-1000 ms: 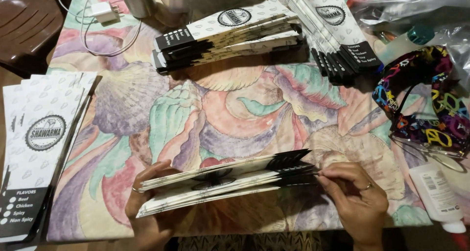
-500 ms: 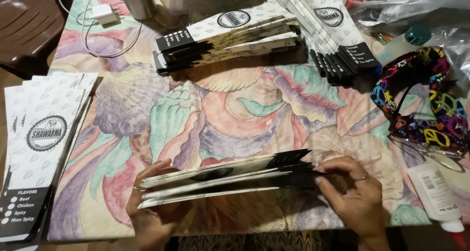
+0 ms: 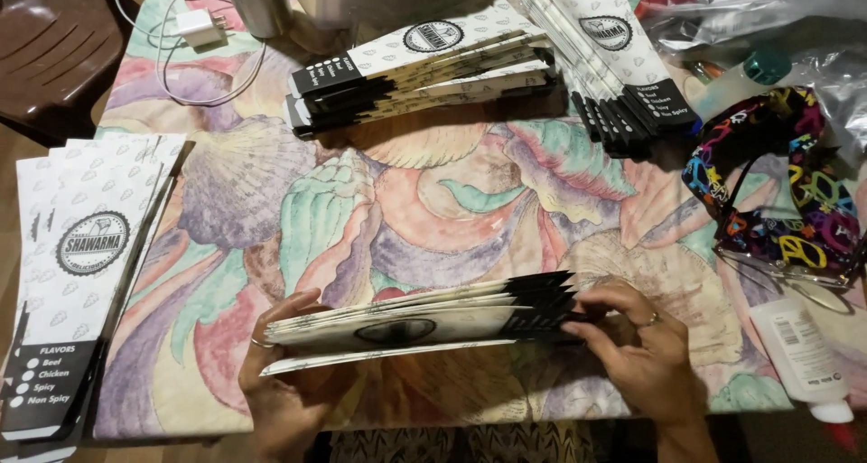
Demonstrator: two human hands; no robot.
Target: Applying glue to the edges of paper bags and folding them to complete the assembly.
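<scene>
A fanned bundle of flat white paper sleeves (image 3: 420, 321) with black ends is gripped at the near edge of the table (image 3: 470, 219), held edge-on just above the patterned cloth. The left hand (image 3: 284, 386) is cupped under the bundle's white end, thumb pressed on top, a ring seen on one finger; its palm is mostly hidden by the paper. The right hand (image 3: 643, 353) is closed over the black ends, fingertips pinching them together, a ring showing too. The wrists are cut off by the bottom of the frame.

Further out, a second sleeve stack (image 3: 424, 70) is spread near the far edge, and a third stack (image 3: 623, 61) is fanned toward the far right corner. A flat pile of sleeves (image 3: 77, 273) overhangs the left edge, partly cropped. At the right edge, a colourful pouch (image 3: 781, 192) and a white tube (image 3: 799, 355) are seen. A white charger (image 3: 197, 28) lies at the far left corner.
</scene>
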